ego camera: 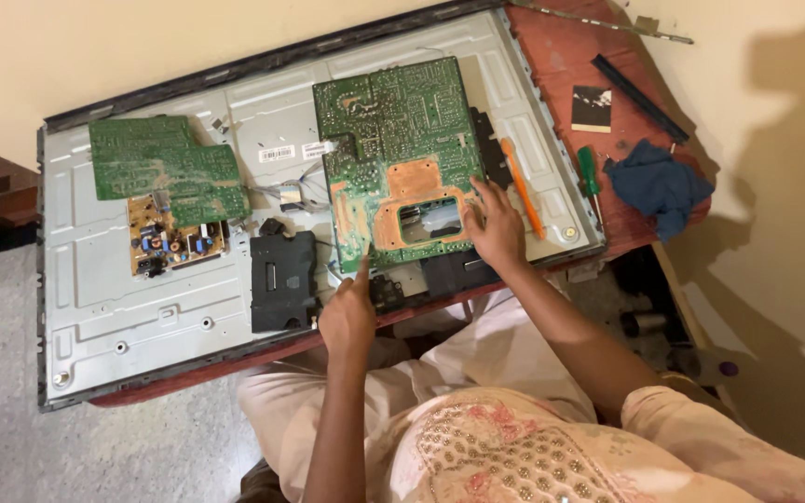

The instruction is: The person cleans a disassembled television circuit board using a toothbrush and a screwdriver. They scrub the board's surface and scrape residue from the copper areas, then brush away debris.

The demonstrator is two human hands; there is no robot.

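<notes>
Two boards exposed | large green circuit board (pixel 393 140) flipped solder-side up, unmounted | left hand (pixel 348 312) pointing, index finger at board edge, gripping nothing | right hand (pixel 496 228) open, fingers flat on board | orange screwdriver (pixel 521 186) idle | refitting outstanding

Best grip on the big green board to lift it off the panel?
Pinch the big green board by its bare side edges, coming from the near edge where the left hand and right hand already sit. It lies flat, solder side up, so avoid pressing the face.

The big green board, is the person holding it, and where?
Not gripped: the left hand points a finger at the big green board's near edge, the right hand rests on its right edge.
</notes>
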